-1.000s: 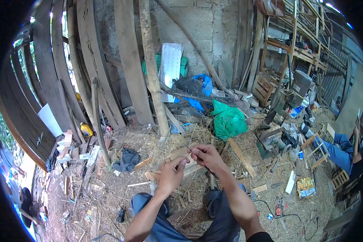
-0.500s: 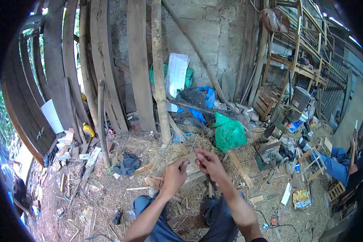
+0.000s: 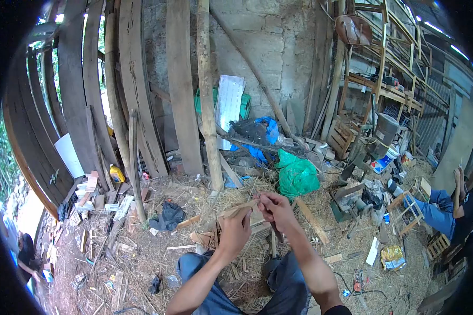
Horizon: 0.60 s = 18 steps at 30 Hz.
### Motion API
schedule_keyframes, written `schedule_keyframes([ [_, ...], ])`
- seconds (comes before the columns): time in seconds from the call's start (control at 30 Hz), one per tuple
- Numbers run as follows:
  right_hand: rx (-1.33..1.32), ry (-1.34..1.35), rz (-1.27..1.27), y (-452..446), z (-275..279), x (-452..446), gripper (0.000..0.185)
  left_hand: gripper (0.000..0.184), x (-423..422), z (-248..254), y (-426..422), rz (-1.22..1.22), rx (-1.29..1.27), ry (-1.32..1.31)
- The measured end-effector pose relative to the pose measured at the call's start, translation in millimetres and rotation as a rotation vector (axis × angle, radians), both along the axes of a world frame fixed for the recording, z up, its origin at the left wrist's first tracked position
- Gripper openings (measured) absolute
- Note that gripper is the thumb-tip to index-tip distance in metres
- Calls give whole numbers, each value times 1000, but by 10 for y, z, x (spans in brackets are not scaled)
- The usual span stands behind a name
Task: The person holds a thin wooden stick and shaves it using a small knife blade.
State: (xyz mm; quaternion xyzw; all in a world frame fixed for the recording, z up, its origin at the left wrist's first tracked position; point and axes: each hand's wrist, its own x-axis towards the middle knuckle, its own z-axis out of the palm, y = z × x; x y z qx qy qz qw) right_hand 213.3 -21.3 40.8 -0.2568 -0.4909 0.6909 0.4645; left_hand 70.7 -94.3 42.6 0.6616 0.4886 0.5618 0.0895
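My left hand (image 3: 233,233) is closed, fingers pinched on a thin, pale wooden strip (image 3: 238,209) that slants up toward the right. Close beside it, my right hand (image 3: 276,212) is also closed, its fingertips at the strip's upper end. Something narrow and dark shows just below the right fingers, but what that hand grips is too small to tell. Both hands are held above my bent knees in blue trousers (image 3: 223,294). Pale boards (image 3: 260,229) lie partly hidden behind the hands.
Straw and wood scraps cover the ground. A green plastic bag (image 3: 298,176) lies ahead, left of a metal machine (image 3: 347,202). A wooden post (image 3: 210,131) stands in front. A dark plastic bag (image 3: 171,215) is at left. Other people sit at the far right (image 3: 446,210) and far left.
My left hand has turned and risen toward the right hand, and the pale strip now shows across its fingers. An upright thin sliver above the right hand is no longer visible.
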Motion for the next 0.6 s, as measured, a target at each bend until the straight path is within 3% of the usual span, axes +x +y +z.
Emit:
schedule_keyframes([
  [0.2,77,-149,-40,117,-23,192,22,12,-96,-27,-201,-26,-160,27],
  [0.3,33,-14,-181,289,50,463,22,11,-192,-16,-341,-44,-264,27],
  [0.53,30,-42,-176,290,-15,407,20,11,-202,-7,-330,-71,-306,3],
  [0.6,153,-133,-116,143,-114,238,22,14,-211,-18,-246,-113,-431,-80],
])
